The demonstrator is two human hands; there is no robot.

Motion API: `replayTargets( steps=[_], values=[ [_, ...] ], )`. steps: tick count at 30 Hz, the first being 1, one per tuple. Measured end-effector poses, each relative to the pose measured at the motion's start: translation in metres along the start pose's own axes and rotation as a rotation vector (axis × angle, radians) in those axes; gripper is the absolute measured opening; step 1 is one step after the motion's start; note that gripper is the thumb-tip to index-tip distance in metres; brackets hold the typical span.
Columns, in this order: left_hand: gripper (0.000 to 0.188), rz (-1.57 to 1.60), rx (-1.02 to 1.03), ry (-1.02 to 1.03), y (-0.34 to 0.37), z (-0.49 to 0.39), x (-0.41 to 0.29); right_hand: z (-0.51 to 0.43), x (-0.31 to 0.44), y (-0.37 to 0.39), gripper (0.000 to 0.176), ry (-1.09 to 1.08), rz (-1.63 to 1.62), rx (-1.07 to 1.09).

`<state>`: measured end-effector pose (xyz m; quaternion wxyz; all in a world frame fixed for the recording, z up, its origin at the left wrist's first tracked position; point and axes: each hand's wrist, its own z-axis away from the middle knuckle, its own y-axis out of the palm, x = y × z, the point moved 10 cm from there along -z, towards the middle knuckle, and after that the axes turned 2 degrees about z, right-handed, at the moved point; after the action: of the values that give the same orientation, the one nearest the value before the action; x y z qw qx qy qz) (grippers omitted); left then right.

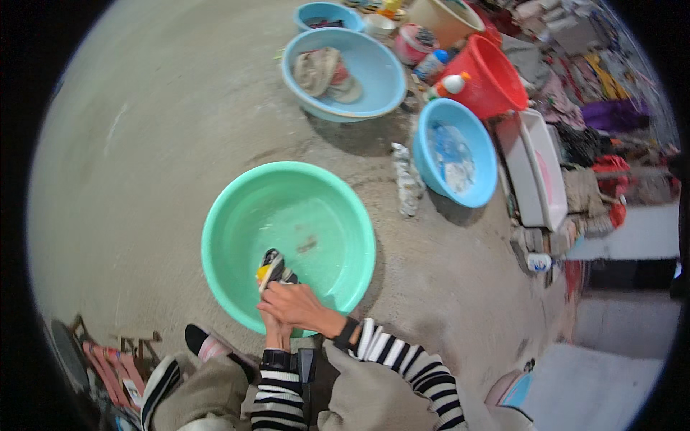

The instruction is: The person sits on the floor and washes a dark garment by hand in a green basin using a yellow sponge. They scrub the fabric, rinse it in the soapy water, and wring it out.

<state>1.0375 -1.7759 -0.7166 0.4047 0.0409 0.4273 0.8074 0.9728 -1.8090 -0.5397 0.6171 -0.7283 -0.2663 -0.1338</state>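
Note:
Both hands are together over the near side of a large green plastic basin (334, 215) on the floor. My right hand (296, 307) lies across my left hand (274, 326) and largely covers it. Just beyond the fingers is a small dark, white and yellow item (274, 266), perhaps a small shoe or balled cloth; the hands grip it at its near end. Which hand bears more of the grip is hard to tell. The basin holds shallow water with a brownish patch (307, 244) in it.
Beyond stand a light blue basin (372, 70) with cloth items, a smaller blue basin (482, 156), a red bucket (493, 81) and a white tub (544, 178). A crumpled silvery-white item (405, 180) lies on the floor. A pink folding stool (110, 372) is at lower left.

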Motion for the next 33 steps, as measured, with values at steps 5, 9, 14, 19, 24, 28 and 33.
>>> replayTargets(
  steps=[5, 9, 14, 19, 24, 28, 33],
  values=[
    [0.050, -0.047, -0.007, -0.101, 0.087, 0.026, 0.029, -0.005, -0.092, -0.016, 0.019, 0.506, 0.072, -0.074],
    [0.053, -0.115, -0.028, -0.037, 0.070, 0.014, 0.004, 0.027, -0.060, 0.002, 0.021, 0.304, 0.118, -0.123],
    [0.054, -0.121, 0.049, -0.009, 0.022, -0.003, 0.005, -0.005, -0.028, -0.002, 0.018, 0.184, -0.051, -0.017],
    [0.051, -0.149, -0.005, -0.015, 0.083, 0.020, 0.011, 0.023, -0.114, 0.013, 0.025, 0.570, -0.116, -0.017],
    [0.049, -0.185, 0.016, 0.071, 0.079, 0.003, -0.019, 0.093, -0.163, 0.022, 0.030, 0.923, -0.494, -0.206],
    [0.049, -0.220, -0.085, 0.010, 0.057, -0.001, -0.009, 0.078, -0.140, -0.018, 0.023, 0.787, -0.805, -0.351],
    [0.049, -0.021, 0.080, -0.036, 0.069, 0.007, 0.010, 0.017, -0.038, -0.028, 0.022, 0.302, -0.438, -0.159]
  ],
)
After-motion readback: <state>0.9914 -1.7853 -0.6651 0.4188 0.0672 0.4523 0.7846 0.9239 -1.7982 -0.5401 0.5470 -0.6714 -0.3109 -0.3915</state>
